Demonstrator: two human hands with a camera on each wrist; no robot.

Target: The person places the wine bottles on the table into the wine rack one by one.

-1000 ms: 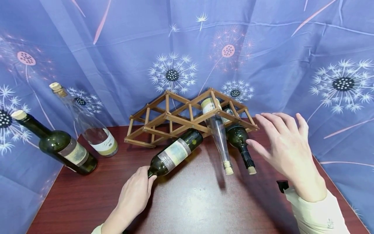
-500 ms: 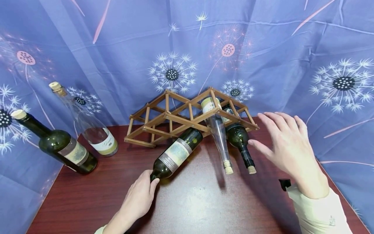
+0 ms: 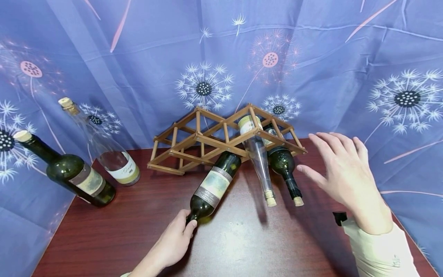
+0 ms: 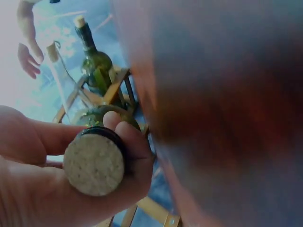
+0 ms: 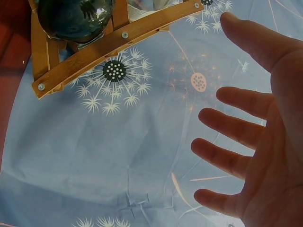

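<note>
My left hand (image 3: 173, 238) grips a dark green wine bottle (image 3: 214, 184) by its neck. The bottle slants with its base at the front of the wooden wine rack (image 3: 226, 144), near the middle. In the left wrist view its cork (image 4: 93, 164) faces the camera, fingers wrapped round the neck below it. A clear bottle (image 3: 257, 159) and another dark green bottle (image 3: 281, 161) lie in the rack's right part, corked necks toward me. My right hand (image 3: 349, 173) hovers right of the rack, fingers spread, holding nothing; the right wrist view shows its palm and separate fingers (image 5: 227, 123).
On the left of the brown table (image 3: 114, 231) stand a corked green bottle (image 3: 81, 179) and a corked clear bottle (image 3: 115, 157). A blue curtain (image 3: 155, 57) with dandelion prints hangs right behind the rack.
My left hand has moved right and toward me with the bottle's neck, so the bottle points more toward the rack's front. My right hand has shifted slightly right.
</note>
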